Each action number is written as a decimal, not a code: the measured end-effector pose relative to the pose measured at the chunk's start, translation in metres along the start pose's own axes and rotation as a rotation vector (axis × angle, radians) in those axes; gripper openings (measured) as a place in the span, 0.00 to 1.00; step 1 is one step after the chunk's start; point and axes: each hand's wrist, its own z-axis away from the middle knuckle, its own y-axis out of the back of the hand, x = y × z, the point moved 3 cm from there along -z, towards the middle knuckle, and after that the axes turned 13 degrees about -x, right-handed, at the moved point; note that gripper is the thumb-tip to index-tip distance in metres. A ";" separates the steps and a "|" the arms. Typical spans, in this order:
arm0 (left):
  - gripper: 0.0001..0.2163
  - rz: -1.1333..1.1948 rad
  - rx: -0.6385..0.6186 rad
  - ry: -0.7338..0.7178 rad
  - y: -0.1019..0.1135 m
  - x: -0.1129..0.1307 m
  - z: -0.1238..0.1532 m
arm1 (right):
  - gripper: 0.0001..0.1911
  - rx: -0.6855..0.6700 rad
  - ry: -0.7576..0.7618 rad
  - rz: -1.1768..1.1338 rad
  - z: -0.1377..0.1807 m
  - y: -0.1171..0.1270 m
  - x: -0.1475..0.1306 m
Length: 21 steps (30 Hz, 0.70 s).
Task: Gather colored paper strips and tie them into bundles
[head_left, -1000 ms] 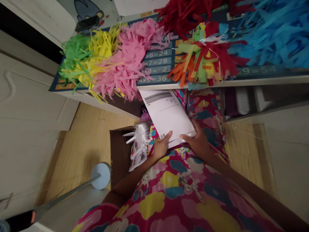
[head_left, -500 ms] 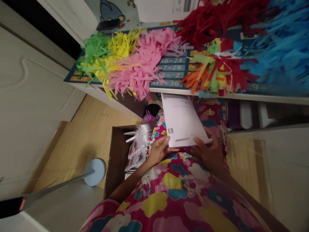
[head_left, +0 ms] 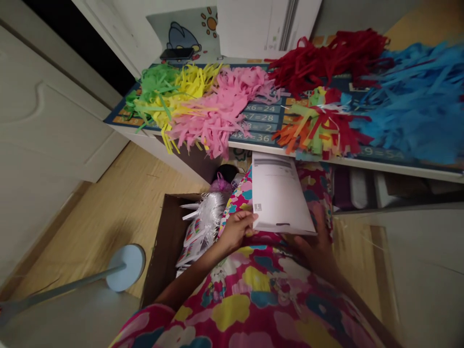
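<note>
Left hand: pinches near-left corner of white packet, thumb on top, fingers curled under.
Right hand: by near-right corner of same, thumb & fingers spread well apart; can't tell if touching (dim there, & a bit blurred).
White packet: lies over lap, on patterned clothing; far end up at table's front edge, approx. centre. Shows dark printed bars at far end, small grey mark near L corner, short dark mark by near edge.
Table: carries printed sums, e.g. "7=28", partly covered.
Strips, L to R: green, yellow strips, pink strips, w/ some yellow & pink ends hanging over front edge.
Multicol. bundle: sits at front edge, R of pink; red strips behind, blue strips at far R.
Back of table: dark flat slab at L, big white panel upright beside.
Box: stands open on floor, L of lap; holds white packs w/ colourful print, plus shiny white strands on top.
Purple bag: just beyond box, under table.
Pole, far L: ends in pale-blue disc, near box.
</note>
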 end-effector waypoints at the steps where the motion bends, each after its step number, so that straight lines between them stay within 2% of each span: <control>1: 0.24 -0.012 -0.007 0.015 0.001 0.001 0.001 | 0.47 -0.038 0.031 0.006 0.001 0.003 0.006; 3: 0.24 -0.037 -0.021 0.044 0.003 0.004 0.003 | 0.41 -0.111 0.061 0.014 0.001 0.010 0.014; 6: 0.22 -0.067 -0.022 0.058 0.007 0.011 0.005 | 0.32 -0.175 0.063 0.043 0.000 0.017 0.010; 16: 0.22 -0.106 0.033 0.105 0.013 0.023 0.012 | 0.27 -0.231 0.097 0.079 0.003 0.023 -0.020; 18: 0.21 -0.123 0.040 0.109 0.015 0.029 0.015 | 0.22 -0.264 0.209 0.155 -0.001 0.027 -0.033; 21: 0.19 -0.162 0.038 0.111 0.016 0.040 0.021 | 0.13 -0.235 0.556 0.384 -0.007 0.037 -0.060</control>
